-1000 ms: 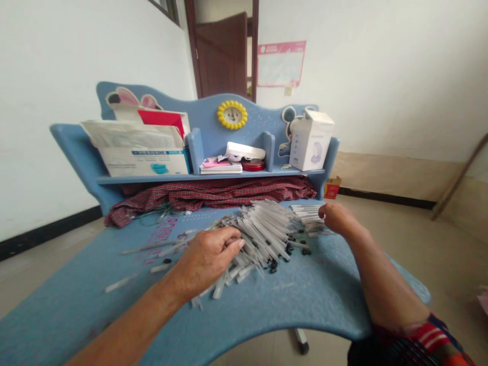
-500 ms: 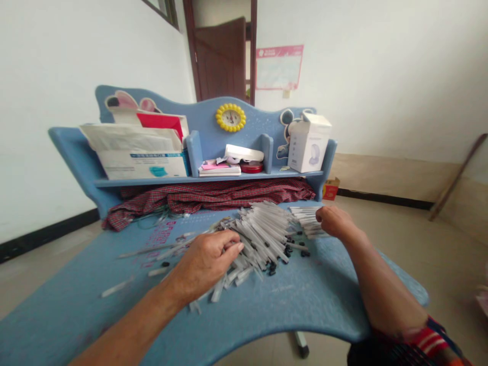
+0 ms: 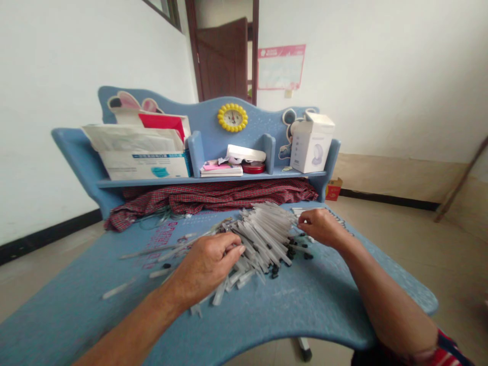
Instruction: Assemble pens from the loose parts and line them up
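Observation:
A fanned heap of clear plastic tubes [image 3: 267, 229], which look like pen barrels, lies in the middle of the blue desk. At its left edge, my left hand [image 3: 211, 256] is closed, thumb against the fingers; whatever it holds is hidden. My right hand [image 3: 322, 226] hovers by the right side of the heap with fingertips pinched together, and I cannot make out what is in them. Beneath and behind it lies a row of tubes [image 3: 303, 209], partly covered by the hand. Several small black caps [image 3: 292, 251] are scattered along the heap's right edge.
Loose tubes [image 3: 118, 288] lie on the desk's left part. Behind, a checked cloth [image 3: 213, 195] is bunched under a shelf holding a mask box [image 3: 148, 165], a red round tin [image 3: 253, 168] and a white box [image 3: 311, 145]. The blue desk's [image 3: 290, 310] front edge curves inward.
My right hand has moved left from the row of tubes toward the heap. My left hand stays at the heap's left edge. The view has shifted slightly.

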A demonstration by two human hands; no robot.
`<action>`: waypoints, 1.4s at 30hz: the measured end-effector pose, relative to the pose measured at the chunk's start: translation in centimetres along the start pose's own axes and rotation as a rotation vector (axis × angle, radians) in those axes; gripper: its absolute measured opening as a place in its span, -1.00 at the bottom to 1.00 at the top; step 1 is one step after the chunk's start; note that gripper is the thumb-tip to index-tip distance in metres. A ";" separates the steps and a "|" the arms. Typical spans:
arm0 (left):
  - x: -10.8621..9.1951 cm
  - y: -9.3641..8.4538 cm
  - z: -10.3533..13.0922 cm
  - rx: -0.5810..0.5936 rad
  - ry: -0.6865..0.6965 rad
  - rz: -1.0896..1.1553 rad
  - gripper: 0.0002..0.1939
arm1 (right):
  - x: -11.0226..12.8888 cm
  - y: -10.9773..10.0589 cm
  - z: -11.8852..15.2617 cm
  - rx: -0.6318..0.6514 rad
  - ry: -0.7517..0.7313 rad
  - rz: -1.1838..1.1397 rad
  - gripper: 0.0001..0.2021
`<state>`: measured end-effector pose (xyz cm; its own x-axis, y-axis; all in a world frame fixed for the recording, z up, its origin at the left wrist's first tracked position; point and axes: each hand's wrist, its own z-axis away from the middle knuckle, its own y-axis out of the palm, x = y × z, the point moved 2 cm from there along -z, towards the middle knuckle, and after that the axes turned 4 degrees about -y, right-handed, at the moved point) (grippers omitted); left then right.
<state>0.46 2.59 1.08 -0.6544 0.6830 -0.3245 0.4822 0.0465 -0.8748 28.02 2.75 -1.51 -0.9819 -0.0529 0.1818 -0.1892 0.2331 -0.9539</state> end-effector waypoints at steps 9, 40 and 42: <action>-0.1 0.0 -0.1 0.002 0.025 -0.015 -0.76 | 0.0 1.0 -0.3 0.042 0.006 -0.199 -0.85; -0.4 0.3 0.7 -0.382 0.276 -0.134 -0.77 | 4.1 0.5 1.3 -0.080 -0.237 -0.676 -0.73; -1.0 0.3 1.0 -0.400 0.343 -0.172 -0.73 | 5.1 0.5 1.8 -0.019 -0.338 -0.722 -0.75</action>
<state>0.66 1.19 0.82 -0.5480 0.8365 0.0056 0.6128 0.4061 -0.6779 22.97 0.86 -1.45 -0.5617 -0.4884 0.6678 -0.7806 0.0454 -0.6234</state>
